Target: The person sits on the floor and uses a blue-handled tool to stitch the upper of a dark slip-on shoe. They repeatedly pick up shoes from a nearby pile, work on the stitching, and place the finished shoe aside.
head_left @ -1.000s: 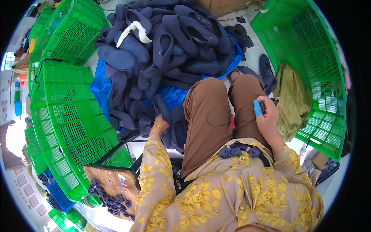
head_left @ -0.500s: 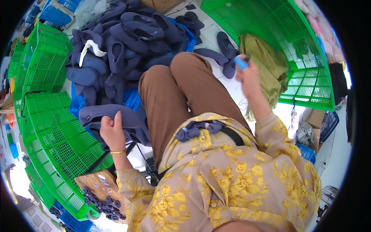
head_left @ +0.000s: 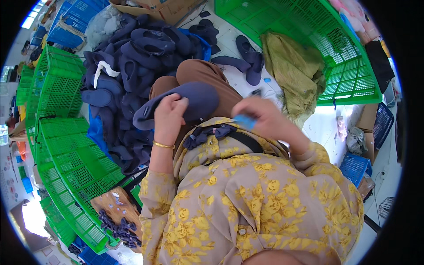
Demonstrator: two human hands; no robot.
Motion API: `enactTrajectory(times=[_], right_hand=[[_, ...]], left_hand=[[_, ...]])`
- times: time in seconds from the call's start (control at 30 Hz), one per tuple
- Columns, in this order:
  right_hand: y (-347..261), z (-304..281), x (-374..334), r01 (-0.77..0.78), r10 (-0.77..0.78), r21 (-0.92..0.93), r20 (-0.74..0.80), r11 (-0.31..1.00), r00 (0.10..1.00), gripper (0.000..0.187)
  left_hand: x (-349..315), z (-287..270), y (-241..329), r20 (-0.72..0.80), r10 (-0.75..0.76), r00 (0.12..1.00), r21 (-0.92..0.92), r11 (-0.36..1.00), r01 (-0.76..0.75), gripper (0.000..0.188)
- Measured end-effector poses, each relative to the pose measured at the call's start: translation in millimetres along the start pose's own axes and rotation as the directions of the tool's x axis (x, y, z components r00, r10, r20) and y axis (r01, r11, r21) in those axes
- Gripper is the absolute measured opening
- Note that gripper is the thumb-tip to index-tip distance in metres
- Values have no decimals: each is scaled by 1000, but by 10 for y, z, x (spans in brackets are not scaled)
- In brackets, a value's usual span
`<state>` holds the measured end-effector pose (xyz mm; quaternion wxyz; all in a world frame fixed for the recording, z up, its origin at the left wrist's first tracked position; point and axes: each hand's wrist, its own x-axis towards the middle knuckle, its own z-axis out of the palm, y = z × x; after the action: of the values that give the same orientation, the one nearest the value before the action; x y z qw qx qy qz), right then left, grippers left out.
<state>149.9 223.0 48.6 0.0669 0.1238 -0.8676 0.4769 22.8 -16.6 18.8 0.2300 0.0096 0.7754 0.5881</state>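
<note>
At far left, green crates (head_left: 73,164) stand side by side on the floor (head_left: 319,129). By their near end sits a wooden board (head_left: 104,202) with a heap of small dark bows (head_left: 120,228) along its edge. Next comes a pile (head_left: 145,40) of navy shoes on a blue sheet (head_left: 96,132), a white strip (head_left: 103,72) lying across it. The left hand (head_left: 169,110) grasps a single navy shoe (head_left: 201,98) — held aslant above the thighs, its far end pointing right. Just below, more dark bows (head_left: 207,134) lie at the waist. The right hand (head_left: 267,115), blurred, is curled near the shoe but apart from it; a blue wrap (head_left: 244,121) covers one finger. A small dark thing (head_left: 256,92) shows past it — whether gripped, I cannot tell. Farther right are loose shoes (head_left: 253,74), an olive cloth (head_left: 291,64) and another green crate (head_left: 285,22).
</note>
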Motion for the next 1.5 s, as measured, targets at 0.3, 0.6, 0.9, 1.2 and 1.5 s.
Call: enactTrajectory(times=[0.3,0.6,0.9,1.2,1.5], right_hand=[[-170,887,640,205,-94,-152,534,967,840,22],[10,795,688,-329,146,627,326,707,934,5],[-1,477,599,-377,333,923,379,-74,863,13],[76,-1,621,-324,661,761,-179,562,729,10],[-175,29,468,-642,548,636,383,427,744,30]], left_hand=[[-82,-243,-66,-75,249,966,166,958,-234,16],[-159,-462,-89,46,430,902,486,779,-396,17],[-478,-150,301,141,303,942,-186,943,-276,30],[-407,129,348,128,313,941,-41,950,-310,14],[-457,227,525,195,856,479,619,272,-737,28]])
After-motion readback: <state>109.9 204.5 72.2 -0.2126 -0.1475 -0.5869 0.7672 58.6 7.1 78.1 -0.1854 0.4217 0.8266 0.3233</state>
